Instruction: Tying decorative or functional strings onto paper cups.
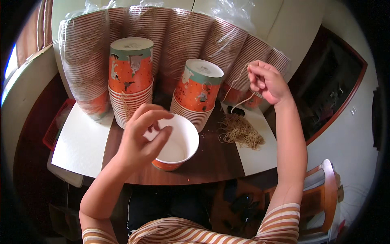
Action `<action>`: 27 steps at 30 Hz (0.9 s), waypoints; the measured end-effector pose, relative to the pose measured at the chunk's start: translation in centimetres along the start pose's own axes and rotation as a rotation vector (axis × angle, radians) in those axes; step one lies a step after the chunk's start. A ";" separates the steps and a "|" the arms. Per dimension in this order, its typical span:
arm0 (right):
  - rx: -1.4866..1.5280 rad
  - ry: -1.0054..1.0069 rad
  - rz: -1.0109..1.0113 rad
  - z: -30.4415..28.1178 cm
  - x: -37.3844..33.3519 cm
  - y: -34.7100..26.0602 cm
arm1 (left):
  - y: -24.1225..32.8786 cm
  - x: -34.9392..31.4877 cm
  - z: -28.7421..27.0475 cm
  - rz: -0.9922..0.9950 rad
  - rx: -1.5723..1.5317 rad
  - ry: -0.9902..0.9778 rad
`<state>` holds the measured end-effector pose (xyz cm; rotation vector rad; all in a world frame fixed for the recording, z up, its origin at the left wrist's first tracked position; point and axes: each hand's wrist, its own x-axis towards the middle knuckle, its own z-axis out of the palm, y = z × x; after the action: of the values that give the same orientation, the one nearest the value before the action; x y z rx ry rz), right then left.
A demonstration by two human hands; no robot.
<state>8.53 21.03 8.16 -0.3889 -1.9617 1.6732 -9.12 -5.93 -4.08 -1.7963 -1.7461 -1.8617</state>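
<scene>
Head view: string (244, 101) pinched by the right hand (267, 82), upper right, could be snagged by tangled yarn (243, 132); left hand (142, 136), centre, is loosely parted.

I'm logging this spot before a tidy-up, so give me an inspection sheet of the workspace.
Surface: brown-and-white table, a few small pale bits.
Things: upright open tub; pale cord; two stacks of upside-down tubs.
Clutter: tangled twine beside a dark object; plastic-wrapped stacks behind.
Left hand: open, overlapping the tub in view, contact unclear.
Right hand: raised, pinching the cord.
Cables: nothing clearly seen.
Surroundings: wooden chair at right, red basket at left.
</scene>
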 end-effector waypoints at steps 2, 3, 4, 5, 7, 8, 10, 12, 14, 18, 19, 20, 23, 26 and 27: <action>-0.026 -0.070 0.024 2.1 -1.3 -0.3 | 0.6 0.9 0.4 0.028 0.022 -0.035; -0.036 -0.090 0.040 3.1 -2.0 -0.4 | 0.9 1.3 0.9 0.056 -0.008 -0.041; -0.051 -0.116 0.041 3.7 -2.9 -0.5 | 1.0 1.8 1.5 0.087 -0.045 -0.051; -0.062 -0.155 0.040 4.5 -3.5 -0.6 | 1.2 2.2 1.7 0.075 -0.099 -0.120; -0.038 -0.192 -0.011 6.2 -5.4 -1.0 | 1.4 2.4 3.0 0.130 -0.228 -0.168; -0.017 -0.204 -0.026 6.8 -6.4 -1.4 | 1.7 2.2 3.6 0.123 -0.242 -0.207; 0.007 -0.171 -0.060 7.6 -8.1 -1.8 | 3.0 1.2 4.0 -0.084 -0.407 -0.400; 0.070 -0.140 -0.115 8.0 -9.6 -2.0 | 3.2 -0.7 4.2 -0.202 -0.564 -0.542; 0.121 -0.107 -0.128 7.1 -11.0 -1.6 | 2.7 -3.9 4.1 -0.359 -0.733 -0.640; 0.237 -0.073 -0.102 5.5 -13.0 1.6 | 2.0 -9.4 2.3 -0.649 -0.765 -0.681; 0.252 -0.060 -0.082 4.9 -13.8 2.5 | 1.7 -10.5 1.7 -0.783 -0.734 -0.698; 0.271 -0.054 -0.063 4.4 -14.3 3.5 | 1.3 -11.5 1.3 -0.786 -0.758 -0.626; 0.168 0.009 0.157 3.1 -16.2 7.2 | -0.2 -14.7 0.8 -0.884 -0.738 -0.474; -0.529 -0.176 0.309 4.5 -17.9 10.5 | -0.2 -15.4 0.2 -0.935 -0.734 -0.457; -0.860 -0.206 0.218 5.8 -18.5 10.5 | 0.1 -15.4 0.3 -0.938 -0.728 -0.483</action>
<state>19.15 8.37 -6.37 -0.7775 -2.8185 0.9089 -3.69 -15.50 -14.90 -1.8889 -2.6654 -2.8950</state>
